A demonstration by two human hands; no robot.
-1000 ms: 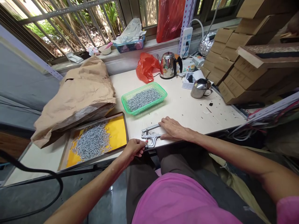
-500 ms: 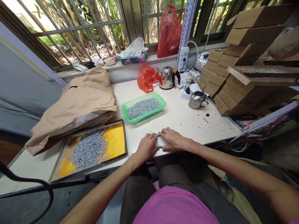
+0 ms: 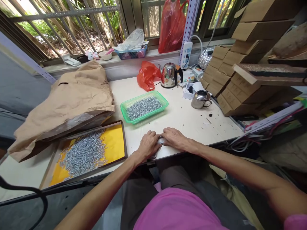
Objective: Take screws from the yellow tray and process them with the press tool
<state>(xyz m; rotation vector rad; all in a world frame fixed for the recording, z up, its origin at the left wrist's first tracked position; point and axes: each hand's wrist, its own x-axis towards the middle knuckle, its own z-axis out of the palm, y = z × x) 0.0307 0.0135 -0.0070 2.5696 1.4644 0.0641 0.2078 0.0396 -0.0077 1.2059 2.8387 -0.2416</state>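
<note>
My left hand (image 3: 148, 144) and my right hand (image 3: 174, 138) lie side by side on a small metal hand tool (image 3: 160, 140) at the near edge of the white table (image 3: 192, 118). Both hands cover most of the tool, with fingers curled down over it. Only a sliver of grey metal shows between them. A green basket (image 3: 144, 108) of small metal parts stands just beyond my hands. To the left lies a yellow-lined tray (image 3: 115, 143) with a heap of the same parts.
A brown paper sack (image 3: 69, 99) lies at the table's left. A red plastic bag (image 3: 146, 75), a steel kettle (image 3: 169, 75) and a steel mug (image 3: 200, 99) stand at the back. Cardboard boxes (image 3: 230, 83) are stacked on the right. Coloured wires (image 3: 254, 134) hang off the right edge.
My left hand moved from the tool's near end up onto the tool, beside my right hand. The tool, plainly visible a second ago, is now almost covered.
</note>
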